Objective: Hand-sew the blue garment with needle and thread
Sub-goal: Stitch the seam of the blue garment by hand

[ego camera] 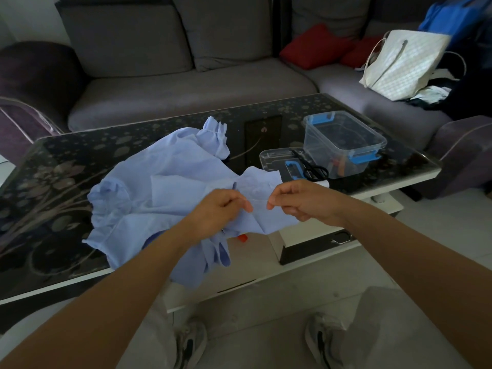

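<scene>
A light blue garment (165, 187) lies crumpled on the dark glass table (66, 161) and hangs over its near edge. My left hand (221, 211) grips a bunched part of the fabric near the front edge. My right hand (298, 198) pinches something thin at its fingertips, just right of the left hand; a fine pale line, perhaps thread or a needle, runs between the two hands. The needle itself is too small to make out for certain.
A clear plastic box with blue clips (343, 142) stands on the table's right side. Its lid (282, 161) lies beside it with black scissors (311, 169) on top. A small red object (242, 237) peeks from under the garment. Sofas, red cushions and a white bag (404, 65) surround the table.
</scene>
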